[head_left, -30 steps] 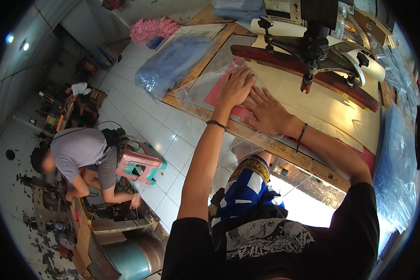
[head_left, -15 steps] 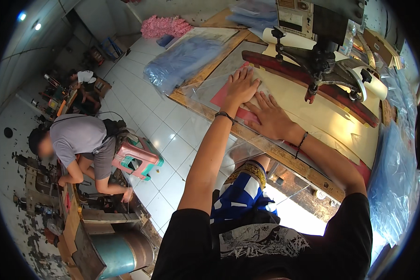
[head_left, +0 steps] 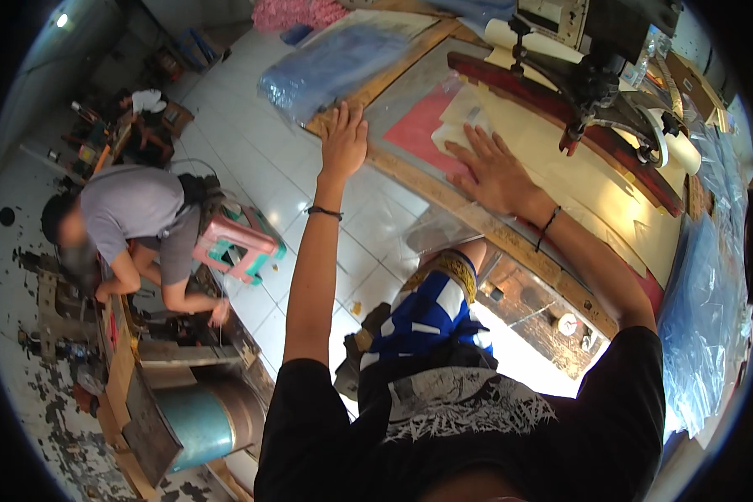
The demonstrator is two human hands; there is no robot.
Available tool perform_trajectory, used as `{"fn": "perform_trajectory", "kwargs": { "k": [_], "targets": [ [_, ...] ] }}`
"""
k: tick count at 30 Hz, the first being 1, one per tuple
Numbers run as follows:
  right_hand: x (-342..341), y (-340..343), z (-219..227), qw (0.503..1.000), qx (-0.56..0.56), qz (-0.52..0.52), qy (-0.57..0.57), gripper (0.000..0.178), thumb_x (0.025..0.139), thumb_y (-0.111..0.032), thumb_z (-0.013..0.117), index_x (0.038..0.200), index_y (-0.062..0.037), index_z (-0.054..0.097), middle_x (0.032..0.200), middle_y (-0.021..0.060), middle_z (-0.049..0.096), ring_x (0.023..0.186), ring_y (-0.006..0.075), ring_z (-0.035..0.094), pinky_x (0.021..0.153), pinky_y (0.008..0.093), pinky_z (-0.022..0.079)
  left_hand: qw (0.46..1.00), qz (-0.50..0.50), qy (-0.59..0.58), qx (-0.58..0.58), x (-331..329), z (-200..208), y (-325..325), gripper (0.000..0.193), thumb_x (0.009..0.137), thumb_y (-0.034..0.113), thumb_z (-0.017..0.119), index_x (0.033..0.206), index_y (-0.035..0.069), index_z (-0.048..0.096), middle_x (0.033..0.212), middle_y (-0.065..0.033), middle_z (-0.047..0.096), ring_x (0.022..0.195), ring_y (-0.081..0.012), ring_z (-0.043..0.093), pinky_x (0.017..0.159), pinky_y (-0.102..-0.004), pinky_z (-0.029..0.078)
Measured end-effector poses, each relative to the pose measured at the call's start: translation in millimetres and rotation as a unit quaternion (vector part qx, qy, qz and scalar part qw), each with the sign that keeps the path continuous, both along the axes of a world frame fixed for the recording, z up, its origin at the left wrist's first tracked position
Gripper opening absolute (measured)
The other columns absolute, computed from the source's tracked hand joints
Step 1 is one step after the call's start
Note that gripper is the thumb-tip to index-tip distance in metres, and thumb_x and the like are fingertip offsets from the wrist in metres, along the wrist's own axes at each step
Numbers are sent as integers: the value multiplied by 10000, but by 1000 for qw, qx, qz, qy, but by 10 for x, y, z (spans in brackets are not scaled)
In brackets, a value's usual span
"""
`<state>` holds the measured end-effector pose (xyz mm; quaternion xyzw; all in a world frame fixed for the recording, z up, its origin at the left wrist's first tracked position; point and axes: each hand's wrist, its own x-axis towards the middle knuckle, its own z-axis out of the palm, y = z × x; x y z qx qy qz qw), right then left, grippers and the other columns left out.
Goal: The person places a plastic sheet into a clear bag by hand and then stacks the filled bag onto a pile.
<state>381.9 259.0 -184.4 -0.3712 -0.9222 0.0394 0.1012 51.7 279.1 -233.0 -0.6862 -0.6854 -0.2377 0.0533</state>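
The right hand [head_left: 500, 177] is palm down with its fingers spread out, and it has no grip on anything. It is over the place where the flat pink-red sheet [head_left: 417, 134] meets the big, smooth, cream-coloured sheet [head_left: 548, 151]. Both sheets are on the table, near its long brown wooden edge [head_left: 418, 181]. The cream sheet seems to sit on top of the pink-red one. A thin, shiny, clear plastic film [head_left: 435, 228] hangs down past the wood. How far it goes over the sheets is hard to see.

The left hand [head_left: 344, 146] is free too, fingers apart, by the table corner, near the shiny pile of blue see-through plastic [head_left: 335, 71]. I cannot tell if it touches the wood.

To do this well, I think the right hand should be flat and press softly, so the sheets do not slide. Rubbing from the middle out to the sides should help push out bumps. The left hand could help by making the corner side flat. The film may fold or stick to a finger, so slow is best. Fingers should keep away from the long, dark red bar [head_left: 510, 86] above the cream sheet.
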Motion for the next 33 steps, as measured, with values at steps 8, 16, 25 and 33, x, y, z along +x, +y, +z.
{"fn": "perform_trajectory", "kwargs": {
  "k": [8,16,25,33],
  "targets": [
    [60,40,2,1000,14,-6,8,607,995,-544,370,1479,-179,407,1571,256,242,1469,408,214,1212,487,148,708,-48,-687,-158,740,-428,-1279,720,962,307,639,1493,-1,264,1284,-199,560,1060,-266,597,897,-386,499],
    [13,61,20,999,28,8,-13,613,994,-542,385,1482,-171,400,1563,258,259,1466,402,226,1208,476,171,674,-67,-731,-86,826,-354,-1839,280,991,264,609,1088,1,592,696,12,536,487,-49,359,489,-246,406],
    [233,339,-123,990,28,-136,15,735,993,-558,362,1513,-42,299,1558,266,268,1472,394,215,1210,484,156,641,-87,-760,-59,958,-422,-1894,244,1003,255,587,1049,15,593,675,19,480,538,-63,379,508,-267,439],
    [268,204,-78,991,21,-128,36,713,986,-507,431,1513,-47,291,1545,256,296,1450,399,260,1202,475,193,619,-124,-764,-131,873,-525,-1962,222,964,182,632,1124,31,606,819,-55,641,652,-111,555,605,-305,502]
  ]
}}
